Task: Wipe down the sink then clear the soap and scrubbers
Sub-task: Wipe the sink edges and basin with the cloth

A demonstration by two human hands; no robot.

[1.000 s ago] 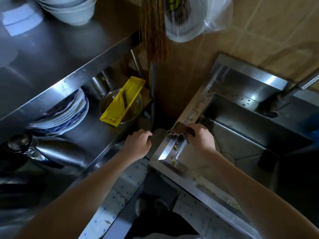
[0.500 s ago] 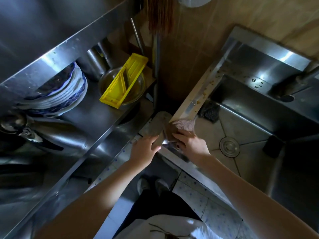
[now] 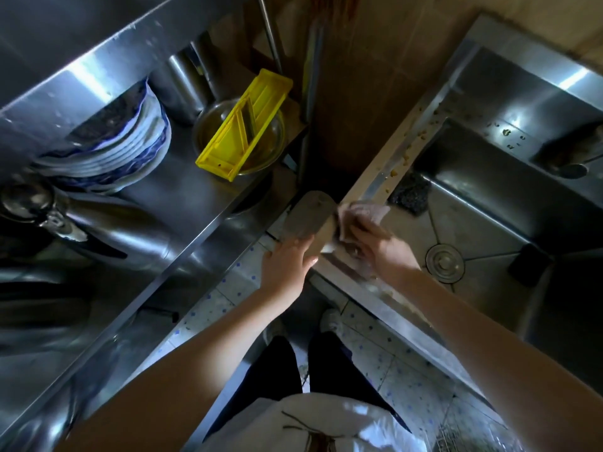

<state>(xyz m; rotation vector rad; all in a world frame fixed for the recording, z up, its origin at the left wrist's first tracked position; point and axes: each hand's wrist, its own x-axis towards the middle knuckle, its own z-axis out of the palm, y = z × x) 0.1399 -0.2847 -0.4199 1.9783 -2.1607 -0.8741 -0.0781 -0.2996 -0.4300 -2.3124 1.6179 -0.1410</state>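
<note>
Right hand (image 3: pixel 381 246) clamped on pale cloth (image 3: pixel 365 212) at near-left corner of sink (image 3: pixel 375 177) rim, left hand (image 3: pixel 287 265) gripping near end of flat grey oval piece (image 3: pixel 310 216) just beside it, dark scrubber (image 3: pixel 409 192) in basin's left corner, crumbs (image 3: pixel 406 156) along left rim.

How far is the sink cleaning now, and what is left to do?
Done: nothing looks finished. In hand: the right hand grips a pale crumpled cloth on the steel sink's side rim; the left hand holds a flat grey oval piece at the rim's corner, perhaps catching crumbs. Left: yellowish crumbs lie farther along that rim, and a dark mesh scrubber and a black block sit in the basin.
</note>
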